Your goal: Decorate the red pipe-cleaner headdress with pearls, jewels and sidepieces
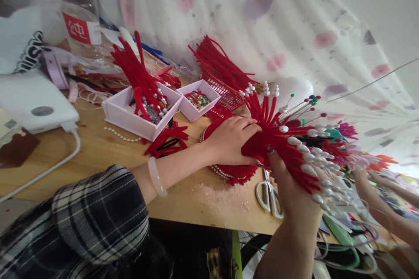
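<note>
A large bundle of red chenille stems (296, 168), tipped with white pearl beads, fans out to the right above the table. My left hand (231, 139) is closed around its gathered base, fingers curled over the red material. From below, my right hand (290, 187) grips the stems, its thumb pressed on them; its other fingers are mostly hidden. Beneath my left hand is a red rounded piece (235, 175) edged with strings of small pearls; whether it is joined to the bundle I cannot tell. White-handled scissors (269, 194) lie just beside my right hand.
A white box (129, 128) holds beads and red stems, near a smaller box (195, 111) of tiny coloured beads. Behind stands a red basket (229, 96) of stems. A bottle (80, 17) and a white device (42, 100) are left; another person's arms (376, 209) are right.
</note>
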A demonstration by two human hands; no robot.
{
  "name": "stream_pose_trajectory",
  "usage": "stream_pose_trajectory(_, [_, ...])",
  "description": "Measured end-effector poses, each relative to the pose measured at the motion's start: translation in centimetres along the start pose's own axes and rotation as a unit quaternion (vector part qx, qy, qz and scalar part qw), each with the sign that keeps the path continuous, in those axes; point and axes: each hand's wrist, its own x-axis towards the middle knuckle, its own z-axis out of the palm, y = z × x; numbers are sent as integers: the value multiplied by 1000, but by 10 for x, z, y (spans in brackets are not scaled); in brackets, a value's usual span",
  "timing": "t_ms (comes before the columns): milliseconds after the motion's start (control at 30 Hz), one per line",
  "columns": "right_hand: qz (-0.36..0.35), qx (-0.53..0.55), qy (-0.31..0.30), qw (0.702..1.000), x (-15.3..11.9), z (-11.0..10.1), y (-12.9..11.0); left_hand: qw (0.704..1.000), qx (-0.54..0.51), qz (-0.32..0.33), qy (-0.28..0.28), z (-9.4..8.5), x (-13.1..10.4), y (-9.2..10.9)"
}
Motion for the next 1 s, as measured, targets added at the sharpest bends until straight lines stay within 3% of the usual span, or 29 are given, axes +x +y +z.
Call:
stream_pose_trajectory(100, [19, -28, 6, 999, -4, 0, -5, 1000, -20, -1, 13, 1, -3, 0])
stream_pose_trajectory(233, [20, -40, -1, 999, -10, -3, 0, 997, 5, 14, 77, 9, -10, 3])
stream_pose_trajectory(367, [26, 55, 13, 998, -18, -5, 5, 992, 52, 7, 113, 11, -14, 8])
stream_pose_trajectory(500, [64, 162, -5, 985, -27, -7, 0, 992, 62, 5, 112, 4, -13, 13])
stream_pose_trajectory(700, [72, 129, -74, 986, -43, -14, 6, 996, 8, -20, 81, -4, -9, 17])
stream_pose_trajectory(900, [101, 135, -53, 984, -41, -12, 9, 997, 4, -32, 71, -7, -9, 23])
stream_pose_trajectory(1000, [85, 145, -79, 983, -34, -12, 8, 997, 7, -22, 72, -8, -9, 24])
